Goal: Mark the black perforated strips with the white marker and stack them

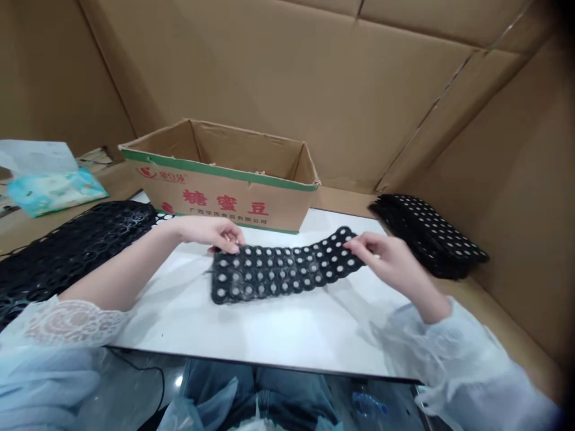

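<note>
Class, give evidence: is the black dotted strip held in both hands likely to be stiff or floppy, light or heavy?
The black dotted strip is probably floppy, since it curves up toward the right hand. It is likely light, as it looks thin and the left hand merely pinches its edge.

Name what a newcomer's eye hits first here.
First, the black perforated strip mid-frame, held near its ends by the left hand and right hand. Beyond it stands an open cardboard box with red lettering and a green-edged rim. A black pile at left and a dotted black stack at right flank the scene.
</note>
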`<act>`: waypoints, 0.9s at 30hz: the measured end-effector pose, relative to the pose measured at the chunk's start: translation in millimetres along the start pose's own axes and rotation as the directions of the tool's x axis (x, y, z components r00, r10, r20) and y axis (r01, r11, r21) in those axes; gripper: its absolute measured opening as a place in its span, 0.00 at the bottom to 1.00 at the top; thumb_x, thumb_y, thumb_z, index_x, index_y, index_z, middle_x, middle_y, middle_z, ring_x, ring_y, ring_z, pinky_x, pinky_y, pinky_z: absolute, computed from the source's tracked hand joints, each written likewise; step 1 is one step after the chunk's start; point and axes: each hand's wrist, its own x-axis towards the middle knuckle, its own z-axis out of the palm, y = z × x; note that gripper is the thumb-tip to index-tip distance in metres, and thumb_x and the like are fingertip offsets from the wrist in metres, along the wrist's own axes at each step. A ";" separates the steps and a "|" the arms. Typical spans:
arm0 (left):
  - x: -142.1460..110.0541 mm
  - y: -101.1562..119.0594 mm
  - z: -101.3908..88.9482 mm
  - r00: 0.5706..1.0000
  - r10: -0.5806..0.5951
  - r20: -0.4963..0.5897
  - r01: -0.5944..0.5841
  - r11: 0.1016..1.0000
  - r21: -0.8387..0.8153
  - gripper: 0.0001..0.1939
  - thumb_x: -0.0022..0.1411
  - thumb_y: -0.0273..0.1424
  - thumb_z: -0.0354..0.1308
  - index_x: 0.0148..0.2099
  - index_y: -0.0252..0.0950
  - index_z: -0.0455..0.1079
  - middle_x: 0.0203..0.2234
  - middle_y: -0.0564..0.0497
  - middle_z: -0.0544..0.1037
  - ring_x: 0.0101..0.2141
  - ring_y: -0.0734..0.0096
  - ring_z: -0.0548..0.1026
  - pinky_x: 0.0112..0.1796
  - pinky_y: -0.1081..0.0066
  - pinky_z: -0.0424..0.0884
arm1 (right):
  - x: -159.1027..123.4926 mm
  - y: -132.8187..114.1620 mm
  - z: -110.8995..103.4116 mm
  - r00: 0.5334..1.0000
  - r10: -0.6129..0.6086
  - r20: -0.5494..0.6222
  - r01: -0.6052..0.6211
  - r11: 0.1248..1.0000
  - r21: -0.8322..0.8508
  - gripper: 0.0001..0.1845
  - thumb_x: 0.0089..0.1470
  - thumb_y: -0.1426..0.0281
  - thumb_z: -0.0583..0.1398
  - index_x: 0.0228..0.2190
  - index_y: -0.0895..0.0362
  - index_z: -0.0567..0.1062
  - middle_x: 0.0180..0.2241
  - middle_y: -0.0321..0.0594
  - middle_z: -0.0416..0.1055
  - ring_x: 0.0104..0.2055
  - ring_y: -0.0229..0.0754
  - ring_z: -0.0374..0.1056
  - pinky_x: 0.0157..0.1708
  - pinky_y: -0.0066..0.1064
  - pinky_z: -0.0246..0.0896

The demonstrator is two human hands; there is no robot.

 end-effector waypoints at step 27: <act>-9.8 -54.0 -20.2 0.976 -0.209 -0.055 0.203 0.974 -0.101 0.19 0.51 0.39 0.53 0.44 0.35 0.64 0.31 0.52 0.69 0.28 0.73 0.68 0.30 0.76 0.66 | 9.5 68.6 62.7 0.972 -0.085 0.220 0.083 0.996 0.016 0.12 0.49 0.71 0.53 0.38 0.56 0.66 0.35 0.40 0.66 0.31 0.37 0.64 0.32 0.30 0.59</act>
